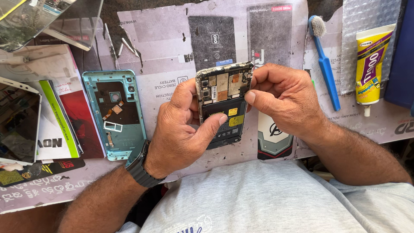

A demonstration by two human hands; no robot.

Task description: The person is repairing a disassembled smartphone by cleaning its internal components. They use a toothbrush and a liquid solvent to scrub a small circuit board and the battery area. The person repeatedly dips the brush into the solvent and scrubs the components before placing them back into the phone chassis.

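Note:
An opened smartphone (223, 92) with its back off shows a circuit board at the top and a black battery with yellow labels below. My left hand (181, 129) grips it from the left, thumb lying across the battery. My right hand (284, 97) pinches the phone's upper right corner with thumb and fingertips. The phone's teal back cover (115, 113) lies inside-up on the table to the left of my left hand.
A blue toothbrush (324, 60) and a yellow glue tube (370, 64) lie at the right on the paper-covered table (164, 51). Booklets and packaging (56, 125) are stacked at the left, with glass panels (47, 21) at the top left.

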